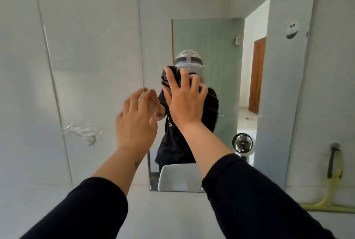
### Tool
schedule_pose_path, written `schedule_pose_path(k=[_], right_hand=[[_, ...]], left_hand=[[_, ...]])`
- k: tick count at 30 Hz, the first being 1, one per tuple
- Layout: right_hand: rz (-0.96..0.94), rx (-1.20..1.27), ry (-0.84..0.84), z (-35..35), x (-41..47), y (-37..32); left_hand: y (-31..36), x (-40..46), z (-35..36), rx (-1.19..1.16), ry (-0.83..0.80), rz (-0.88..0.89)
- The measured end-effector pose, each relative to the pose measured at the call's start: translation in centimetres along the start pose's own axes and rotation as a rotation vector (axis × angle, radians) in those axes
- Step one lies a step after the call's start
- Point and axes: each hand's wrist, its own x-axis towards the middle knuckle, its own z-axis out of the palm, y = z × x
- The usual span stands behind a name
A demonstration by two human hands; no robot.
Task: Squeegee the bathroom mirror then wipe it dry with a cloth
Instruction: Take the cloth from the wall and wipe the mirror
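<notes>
Right hand [184,102] presses a dark cloth [172,77] flat against the mirror [211,46], fingers spread over it; left hand [137,119] hovers beside, fingers released and holding nothing. The squeegee [334,181] hangs on the wall right of the mirror. Recommended: even pressure, overlapping passes worked down toward the mirror's lower edge.

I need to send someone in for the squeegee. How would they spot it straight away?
Face the mirror on the grey tiled wall, then look past its right edge, low down. The squeegee hangs there from a wall hook, blade at the bottom. It is the only yellow-green thing on that wall, with a dark grip on its handle.
</notes>
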Motion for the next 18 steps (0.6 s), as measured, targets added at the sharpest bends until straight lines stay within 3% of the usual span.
schedule_pose_path(k=[6, 11, 18], right_hand=[[-0.199, 0.024, -0.056, 1.8, -2.7, -3.8], [-0.315, -0.041, -0.041, 2.8, -6.4, -2.7], [-0.23, -0.075, -0.05, 1.9, -7.9, 3.0]], left_hand=[[-3.9, -2.0, 0.0, 0.076, -0.076, -0.106], [-4.1, -3.5, 0.9, 0.069, -0.113, -0.122], [-0.5, -4.7, 2.5, -0.011, -0.09, -0.009]])
